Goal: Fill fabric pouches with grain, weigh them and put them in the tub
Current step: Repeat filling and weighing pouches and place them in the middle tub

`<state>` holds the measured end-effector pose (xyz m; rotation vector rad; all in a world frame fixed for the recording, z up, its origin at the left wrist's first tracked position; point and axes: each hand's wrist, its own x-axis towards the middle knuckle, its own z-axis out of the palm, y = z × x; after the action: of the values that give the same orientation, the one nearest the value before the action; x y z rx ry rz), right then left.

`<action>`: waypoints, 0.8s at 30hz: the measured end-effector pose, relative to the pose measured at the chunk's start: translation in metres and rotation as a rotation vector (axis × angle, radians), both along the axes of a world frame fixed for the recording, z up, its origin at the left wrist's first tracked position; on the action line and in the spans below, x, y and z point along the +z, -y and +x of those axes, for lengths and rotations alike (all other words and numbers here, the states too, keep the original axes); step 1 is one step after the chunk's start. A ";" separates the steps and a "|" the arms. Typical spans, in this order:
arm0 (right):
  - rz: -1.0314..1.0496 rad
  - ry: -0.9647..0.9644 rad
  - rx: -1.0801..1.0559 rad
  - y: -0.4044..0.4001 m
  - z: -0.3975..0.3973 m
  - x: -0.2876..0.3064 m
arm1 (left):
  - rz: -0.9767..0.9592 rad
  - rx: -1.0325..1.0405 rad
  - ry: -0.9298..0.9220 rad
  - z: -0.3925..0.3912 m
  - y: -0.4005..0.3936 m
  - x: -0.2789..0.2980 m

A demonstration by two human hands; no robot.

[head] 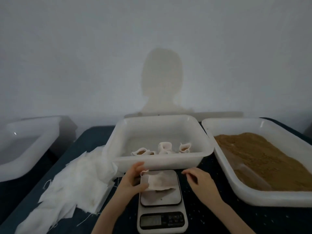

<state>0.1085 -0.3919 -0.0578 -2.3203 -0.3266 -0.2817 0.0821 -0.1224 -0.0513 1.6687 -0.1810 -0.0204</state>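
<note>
A flat white fabric pouch (160, 182) lies over the platform of a small white kitchen scale (161, 198). My left hand (133, 179) pinches the pouch's left edge between thumb and fingers. To the right of the scale, my right hand (198, 179) hovers with loosely curled fingers and holds nothing. Behind the scale stands a white tub (158, 162) with three filled pouches (164, 147) inside. A white tray (249, 198) at the right holds brown grain (263, 154).
A heap of empty white pouches (74, 181) lies left of the scale on the dark blue table (211, 222). Another white tub (25, 146) stands at the far left, off the table. A plain wall rises behind.
</note>
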 end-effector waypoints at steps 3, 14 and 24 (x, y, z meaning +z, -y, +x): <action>0.178 -0.077 -0.055 0.003 0.006 -0.016 | -0.093 0.086 -0.009 0.001 -0.007 -0.004; 0.512 -0.176 -0.243 0.019 0.014 -0.026 | -0.427 0.332 -0.217 0.017 0.005 -0.023; 0.516 -0.185 -0.236 0.019 0.013 -0.026 | -0.759 0.459 -0.353 0.023 -0.004 -0.027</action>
<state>0.1217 -0.4108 -0.0836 -1.8518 0.1079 -0.2308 0.1052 -0.1187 -0.0784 0.8949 0.4214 0.0899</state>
